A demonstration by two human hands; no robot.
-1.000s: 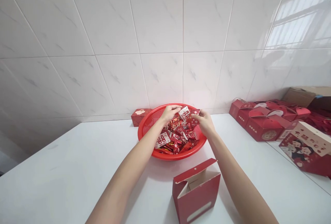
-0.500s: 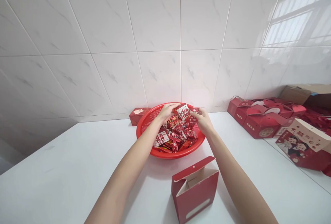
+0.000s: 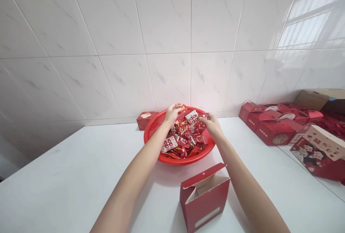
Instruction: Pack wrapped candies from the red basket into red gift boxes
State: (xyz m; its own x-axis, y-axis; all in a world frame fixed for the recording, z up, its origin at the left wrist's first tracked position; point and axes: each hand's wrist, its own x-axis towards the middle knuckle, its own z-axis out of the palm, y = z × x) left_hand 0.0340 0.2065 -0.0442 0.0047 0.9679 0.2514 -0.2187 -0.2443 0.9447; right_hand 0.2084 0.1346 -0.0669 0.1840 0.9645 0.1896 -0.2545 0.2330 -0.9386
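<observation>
The left hand point(image 3: 174, 114) pinches an orange packet point(image 3: 183, 108) between its fingertips above the far side of the red basket point(image 3: 178, 162). The right hand point(image 3: 212, 124) grips a red packet point(image 3: 204, 118) at the basket's far right. Wrapped sweets point(image 3: 185, 141) lie heaped inside, near and below both hands. An open box point(image 3: 207, 204) stands on the near side of the table point(image 3: 81, 175), while a small carton point(image 3: 145, 120) sits far left, just beside the basket.
</observation>
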